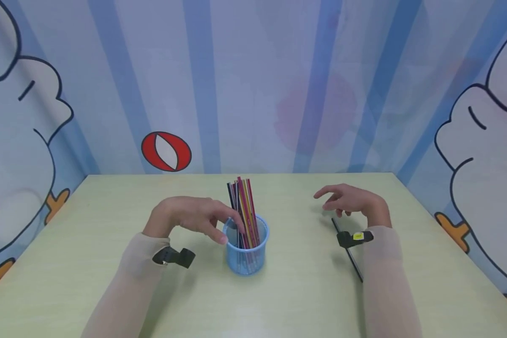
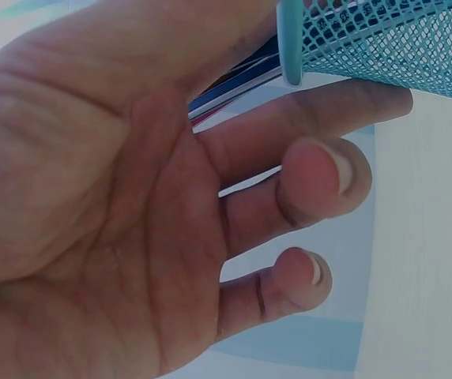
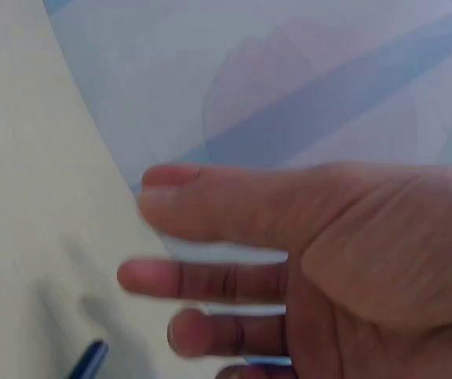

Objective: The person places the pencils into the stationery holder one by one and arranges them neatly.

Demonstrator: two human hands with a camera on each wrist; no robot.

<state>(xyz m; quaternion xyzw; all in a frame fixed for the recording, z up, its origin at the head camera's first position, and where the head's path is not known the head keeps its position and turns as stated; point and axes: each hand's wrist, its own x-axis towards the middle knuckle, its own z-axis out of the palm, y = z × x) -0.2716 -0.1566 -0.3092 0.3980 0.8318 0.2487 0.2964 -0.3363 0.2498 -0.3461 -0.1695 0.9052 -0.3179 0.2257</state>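
A blue mesh pen cup stands upright on the table and holds several thin coloured sticks. My left hand is at its left side, the index finger bent over the rim in front of the sticks and the thumb near the rim. In the left wrist view one finger stretches along the mesh wall, while two others curl loosely. To the right, my right hand hovers over the table with loose fingers and nothing in them. Below it lies a single dark stick, partly hidden by the wrist strap and sleeve.
The pale table ends at a blue striped backdrop with printed cartoon figures on both sides. Each wrist carries a black strap device. The dark stick lies slantwise, well to the right of the cup.
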